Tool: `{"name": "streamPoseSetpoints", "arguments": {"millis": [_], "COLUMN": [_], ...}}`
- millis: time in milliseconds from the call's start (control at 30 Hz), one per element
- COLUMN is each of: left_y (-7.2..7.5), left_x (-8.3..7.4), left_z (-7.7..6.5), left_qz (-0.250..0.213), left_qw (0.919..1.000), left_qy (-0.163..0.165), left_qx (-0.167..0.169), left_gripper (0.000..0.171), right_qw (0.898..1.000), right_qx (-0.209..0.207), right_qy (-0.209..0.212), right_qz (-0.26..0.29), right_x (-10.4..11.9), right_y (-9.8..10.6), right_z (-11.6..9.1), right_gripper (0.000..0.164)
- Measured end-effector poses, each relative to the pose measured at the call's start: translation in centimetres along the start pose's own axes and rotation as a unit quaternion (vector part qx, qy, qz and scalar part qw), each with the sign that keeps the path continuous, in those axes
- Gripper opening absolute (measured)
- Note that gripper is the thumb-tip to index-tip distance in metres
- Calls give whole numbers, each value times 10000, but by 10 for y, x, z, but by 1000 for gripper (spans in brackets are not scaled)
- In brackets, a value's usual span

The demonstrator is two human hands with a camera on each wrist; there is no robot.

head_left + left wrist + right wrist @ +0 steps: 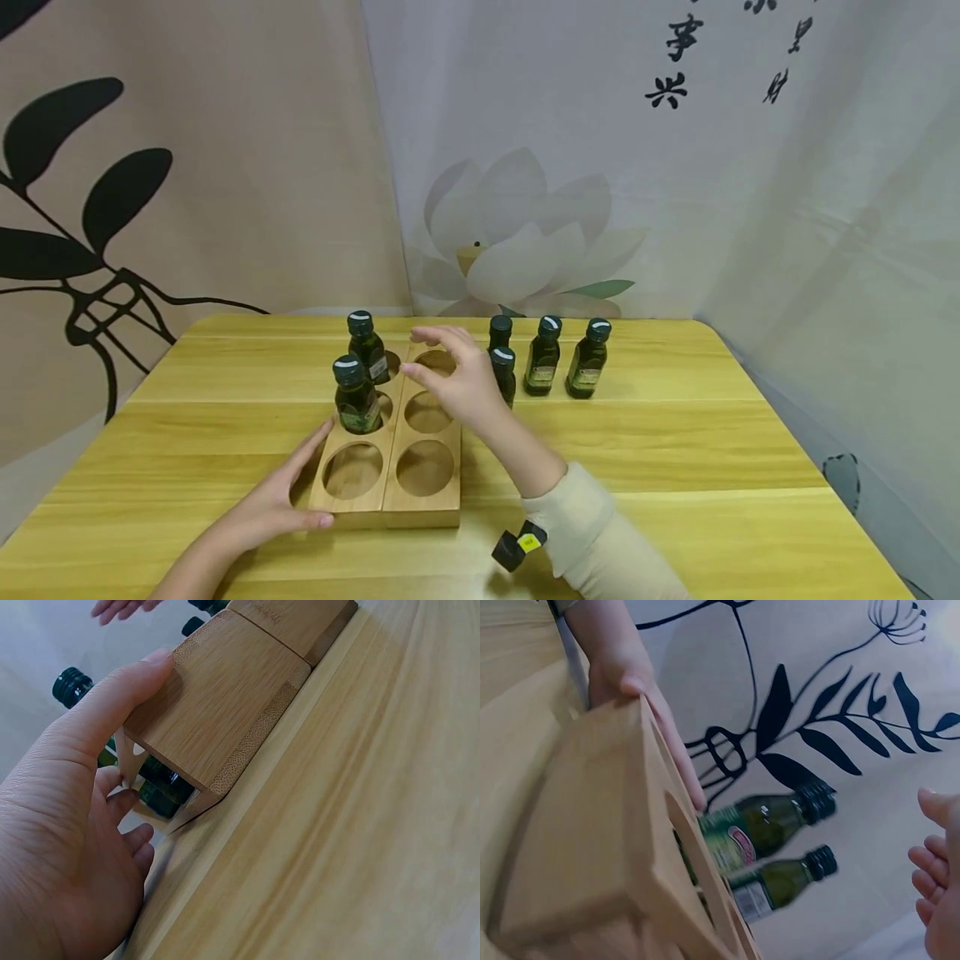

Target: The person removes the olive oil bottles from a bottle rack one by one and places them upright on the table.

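Two wooden racks [420, 518] with round holes lie side by side on the table. One dark green bottle [366, 346] with a black cap stands in the far hole of the left rack; another bottle [357, 400] is in its middle hole. My left hand [273, 504] grips the left rack's near left corner, thumb on the front side and fingers along the left side. Over the right rack hovers my right hand [465, 379], thumb and fingers apart, nothing between them. The right wrist view shows this hand [941, 881] beyond the two bottle caps.
Several more bottles stand right of the racks, among them a bottle [542, 357] and the rightmost bottle [588, 360]; the right hand and wrist partly cover the nearest ones. A printed cloth [637, 208] hangs behind the table [675, 467].
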State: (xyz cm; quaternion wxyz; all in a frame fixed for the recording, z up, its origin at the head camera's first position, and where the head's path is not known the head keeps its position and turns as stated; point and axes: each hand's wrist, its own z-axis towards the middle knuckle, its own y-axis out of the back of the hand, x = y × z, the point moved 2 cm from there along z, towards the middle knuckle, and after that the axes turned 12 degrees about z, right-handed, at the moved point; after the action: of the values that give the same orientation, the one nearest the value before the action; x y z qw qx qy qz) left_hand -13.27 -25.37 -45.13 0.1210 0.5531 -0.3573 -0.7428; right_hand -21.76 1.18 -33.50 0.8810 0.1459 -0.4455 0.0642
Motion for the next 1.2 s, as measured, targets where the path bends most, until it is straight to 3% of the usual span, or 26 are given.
{"name": "streamPoseSetpoints", "arguments": {"millis": [200,800,1200], "left_y": [1,2,2], "left_x": [3,0,-3], "left_z": [0,-1,0], "left_qz": [8,-188,-158], "left_qw": [10000,9997,9997], "left_qy": [10,71,81], "left_qx": [-7,129,144], "left_gripper": [109,108,108], "right_qw": [9994,9955,9976], "right_qx": [328,430,255], "right_qy": [-122,-838,-513], "right_qz": [40,-77,-384], "right_x": [-3,-24,-24], "right_y": [-27,-71,-79], "right_z": [5,17,17], "right_gripper": [43,45,37]}}
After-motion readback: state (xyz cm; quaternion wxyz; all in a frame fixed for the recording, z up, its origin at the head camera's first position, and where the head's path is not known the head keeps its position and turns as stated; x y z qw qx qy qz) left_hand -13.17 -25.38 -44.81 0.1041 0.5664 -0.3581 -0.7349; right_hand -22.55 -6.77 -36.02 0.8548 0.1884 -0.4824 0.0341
